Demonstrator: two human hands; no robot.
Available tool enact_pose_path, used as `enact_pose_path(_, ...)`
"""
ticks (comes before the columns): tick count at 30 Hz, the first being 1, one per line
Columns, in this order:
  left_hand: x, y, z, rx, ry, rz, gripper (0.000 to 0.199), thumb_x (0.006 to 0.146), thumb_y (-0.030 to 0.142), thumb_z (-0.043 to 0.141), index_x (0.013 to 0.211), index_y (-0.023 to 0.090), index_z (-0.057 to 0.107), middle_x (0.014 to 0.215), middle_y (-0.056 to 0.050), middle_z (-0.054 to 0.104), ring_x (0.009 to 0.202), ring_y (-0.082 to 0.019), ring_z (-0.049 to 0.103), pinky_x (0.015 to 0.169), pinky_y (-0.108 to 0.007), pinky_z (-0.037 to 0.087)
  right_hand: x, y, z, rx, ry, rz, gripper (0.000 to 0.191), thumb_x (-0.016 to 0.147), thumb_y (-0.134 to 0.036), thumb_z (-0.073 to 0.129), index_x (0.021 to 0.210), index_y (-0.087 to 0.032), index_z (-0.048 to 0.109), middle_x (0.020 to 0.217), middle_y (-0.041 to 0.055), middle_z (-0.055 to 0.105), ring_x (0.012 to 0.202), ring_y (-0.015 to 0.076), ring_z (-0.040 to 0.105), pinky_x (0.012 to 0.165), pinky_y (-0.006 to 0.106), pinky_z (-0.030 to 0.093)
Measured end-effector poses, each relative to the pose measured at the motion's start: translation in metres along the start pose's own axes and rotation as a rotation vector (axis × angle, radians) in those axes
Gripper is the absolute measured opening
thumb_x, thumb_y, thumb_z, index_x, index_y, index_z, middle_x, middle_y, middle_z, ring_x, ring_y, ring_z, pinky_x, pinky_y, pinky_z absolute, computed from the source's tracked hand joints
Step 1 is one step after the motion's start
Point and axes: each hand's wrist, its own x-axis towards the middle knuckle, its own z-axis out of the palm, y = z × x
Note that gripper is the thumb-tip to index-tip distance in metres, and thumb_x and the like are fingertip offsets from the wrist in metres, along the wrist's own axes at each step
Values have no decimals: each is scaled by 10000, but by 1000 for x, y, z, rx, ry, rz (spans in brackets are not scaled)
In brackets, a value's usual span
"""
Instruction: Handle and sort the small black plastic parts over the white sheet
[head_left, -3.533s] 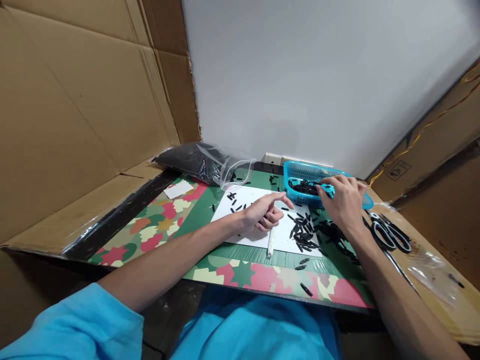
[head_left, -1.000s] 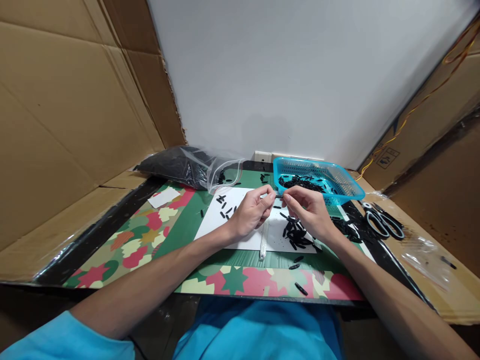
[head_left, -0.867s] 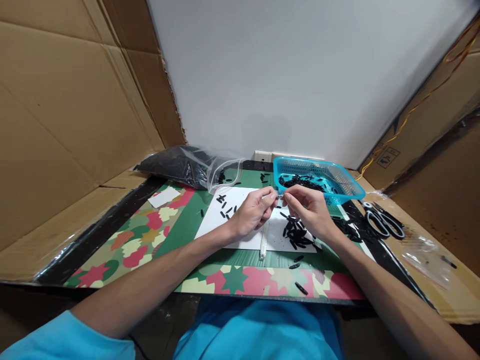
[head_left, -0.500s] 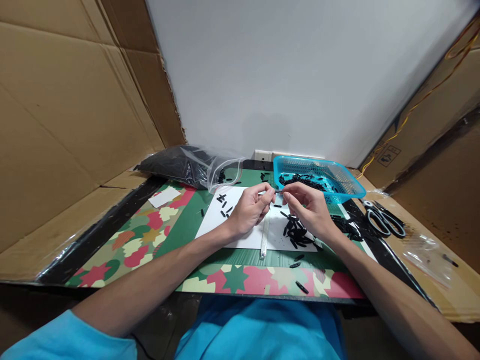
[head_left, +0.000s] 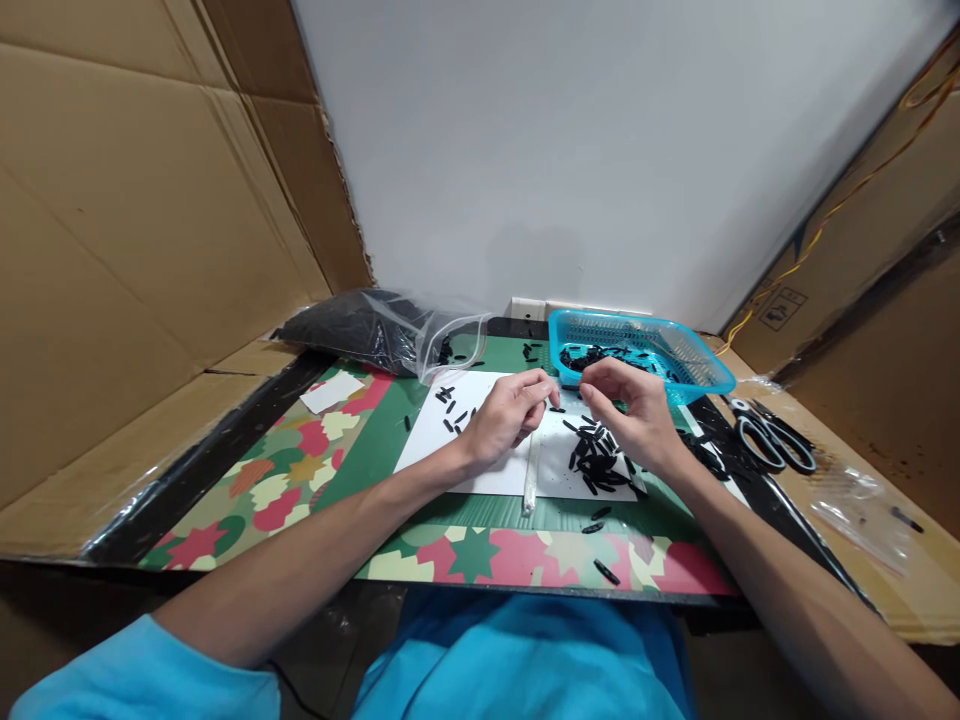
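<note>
Over the white sheet [head_left: 427, 455], my left hand [head_left: 514, 415] is closed in a pinch, and what its fingers hold is hidden or too small to make out. My right hand [head_left: 626, 400] is just to its right, fingers curled together near the front edge of the blue basket; anything in them cannot be made out. Beneath and between the hands lies a pile of small black pieces [head_left: 596, 460] on the sheet's right half. Several more black pieces [head_left: 454, 420] lie scattered left of my left hand. A whitish strip [head_left: 531, 475] divides the sheet.
The blue basket [head_left: 716, 385] at the back right holds black pieces. A plastic bag of black material [head_left: 352, 330] lies at the back left. Scissors [head_left: 769, 440] and a clear bag [head_left: 862, 515] are at the right. Cardboard walls [head_left: 135, 200] stand on both sides.
My hands have moved slightly apart, the right one shifting a little to the right. The small dark piece seen between the fingertips before no longer shows there.
</note>
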Motion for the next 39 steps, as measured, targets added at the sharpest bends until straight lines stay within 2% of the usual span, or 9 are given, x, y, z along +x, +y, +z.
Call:
enact_pose_path(4, 0, 5, -2, -139, -28, -97, 326, 1016, 502, 478, 995, 203, 604, 559, 86, 321, 497, -94, 202, 479, -190, 211, 0, 2, -13, -379, 5, -197, 185, 954, -234, 601, 771, -213, 585, 610, -42, 519, 532, 117, 476, 554, 276, 365)
enact_pose_path(8, 1, 6, -2, -371, 7, -204, 356, 1030, 490, 417, 1071, 185, 597, 654, 35, 421, 578, -125, 354, 547, -206, 323, -4, 5, -5, -479, 18, -253, 117, 1034, -302, 611, 1015, -193, 648, 663, -41, 605, 533, 113, 522, 564, 261, 388)
enact_pose_path(11, 2, 4, 0, -495, 29, -261, 346, 1017, 479, 443, 1069, 168, 586, 711, 11, 474, 603, -131, 404, 548, -219, 344, -9, 5, 10, -492, -108, -427, 113, 1056, -293, 619, 1057, -193, 673, 748, -10, 686, 610, 126, 597, 627, 258, 428)
enact_pose_path(13, 3, 2, 0, -459, 61, -250, 319, 997, 465, 478, 1041, 171, 594, 701, 17, 470, 595, -128, 405, 551, -219, 355, -12, 6, 20, -517, -198, -493, 110, 1063, -259, 611, 1054, -192, 698, 776, 3, 714, 646, 136, 621, 654, 270, 423)
enact_pose_path(19, 11, 3, -13, -180, 250, -28, 174, 884, 360, 607, 917, 189, 610, 602, 46, 430, 551, -111, 349, 532, -204, 290, -13, 9, 32, -586, -532, -371, 190, 1087, -201, 572, 1116, -215, 759, 953, 52, 743, 814, 169, 649, 641, 298, 365)
enact_pose_path(25, 15, 1, -27, -108, 334, 23, 115, 864, 298, 562, 882, 189, 593, 590, 54, 414, 546, -102, 352, 539, -208, 270, -6, 3, 32, -531, -620, -225, 102, 1053, -209, 649, 1042, -196, 750, 1064, 86, 716, 934, 214, 626, 754, 321, 463)
enact_pose_path(31, 22, 5, -30, 76, 191, -22, 32, 782, 173, 645, 757, 164, 627, 567, 48, 444, 540, -87, 376, 553, -228, 261, -6, 11, 26, -384, -616, -139, 49, 1035, -168, 652, 1001, -201, 667, 1002, 69, 704, 954, 220, 621, 827, 327, 498)
enact_pose_path(37, 16, 9, -41, 294, 34, -40, 80, 785, 239, 744, 773, 178, 694, 593, 20, 545, 526, -110, 399, 532, -259, 245, -5, 17, 17, -283, -332, -43, 52, 1054, -220, 608, 1003, -219, 617, 877, 18, 711, 723, 162, 618, 688, 271, 461)
enact_pose_path(39, 12, 12, -51, 571, -142, -50, 98, 789, 282, 764, 795, 194, 722, 616, 21, 557, 519, -119, 423, 515, -266, 240, -4, 18, 14, -263, -251, -47, 39, 1036, -252, 641, 1014, -223, 627, 853, 13, 716, 694, 159, 619, 655, 262, 461)
